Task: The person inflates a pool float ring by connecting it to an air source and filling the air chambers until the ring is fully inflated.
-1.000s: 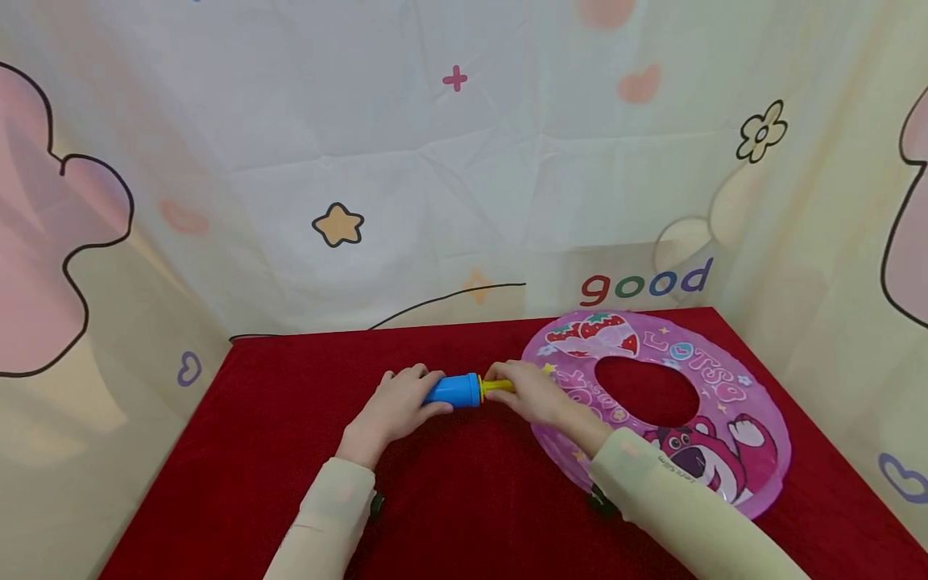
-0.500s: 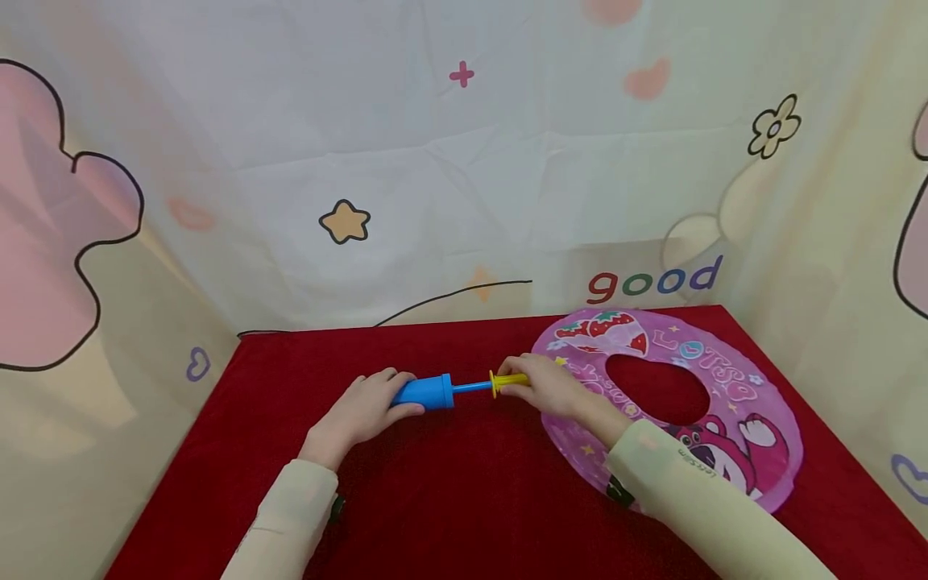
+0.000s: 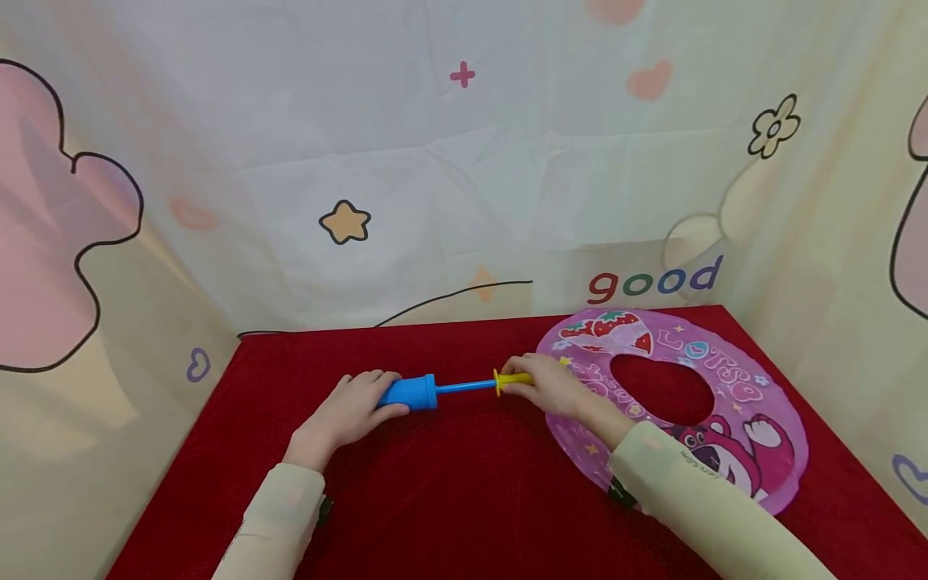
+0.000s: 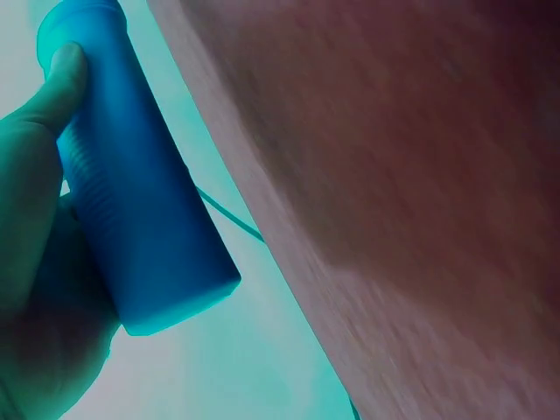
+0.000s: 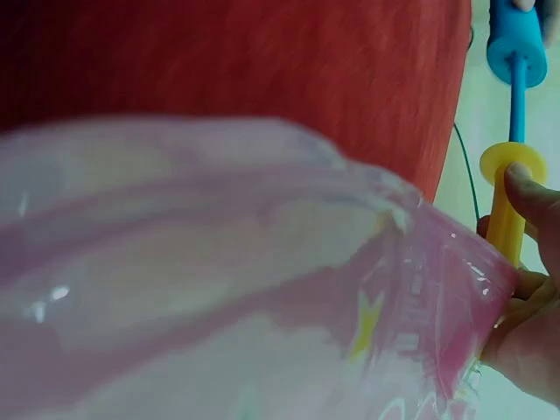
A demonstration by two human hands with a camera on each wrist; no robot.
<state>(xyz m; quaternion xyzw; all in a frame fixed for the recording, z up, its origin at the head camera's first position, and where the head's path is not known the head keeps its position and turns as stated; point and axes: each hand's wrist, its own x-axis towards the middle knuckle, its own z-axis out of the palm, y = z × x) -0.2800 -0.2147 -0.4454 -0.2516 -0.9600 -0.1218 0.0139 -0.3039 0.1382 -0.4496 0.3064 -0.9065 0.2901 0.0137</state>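
A blue hand pump (image 3: 408,393) is held crosswise over the red cloth, its thin blue rod (image 3: 466,387) drawn out. My left hand (image 3: 348,409) grips the barrel, thumb along its side in the left wrist view (image 4: 144,184). My right hand (image 3: 547,385) grips the yellow handle (image 3: 511,379); in the right wrist view its thumb presses near the handle's round flange (image 5: 514,161). Close behind the right hand lies a pink swim ring (image 3: 747,383) with strawberries and a bear printed on it. Whether the pump touches the ring is hidden.
Red cloth (image 3: 449,499) covers the table. A pale printed curtain (image 3: 406,161) hangs behind it and on both sides. The right forearm crosses over the ring's near left part, and a dark strap (image 3: 621,492) shows beneath that wrist.
The left hand has moved left with the barrel, while the right hand keeps the yellow handle. The rod, hidden inside the barrel one second ago, now shows at length.
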